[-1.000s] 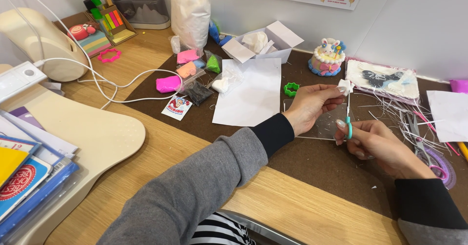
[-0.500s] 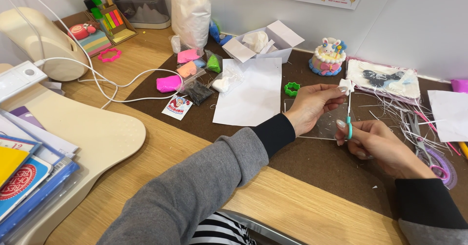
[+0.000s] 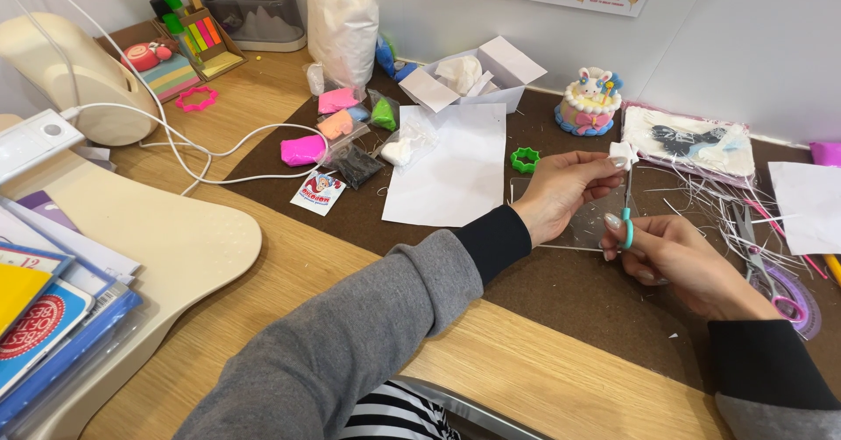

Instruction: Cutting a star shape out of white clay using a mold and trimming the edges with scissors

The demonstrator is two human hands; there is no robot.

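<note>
The right hand (image 3: 679,260) grips small scissors (image 3: 627,221) by their teal handle, blades pointing up. Just beyond, the left hand (image 3: 561,190) pinches a small white clay piece (image 3: 623,154) between thumb and fingertips, held above the brown mat (image 3: 569,291); the blade tips meet it. Its shape is soft and lumpy. Farther back lie a white paper sheet (image 3: 455,164), a green cutter (image 3: 526,159) and a little cake model (image 3: 590,103).

Before you: a white sheet of paper (image 3: 455,173), a green flower-shaped cutter (image 3: 526,159), a small decorated clay cake (image 3: 590,103), magenta clay in plastic (image 3: 304,150).
</note>
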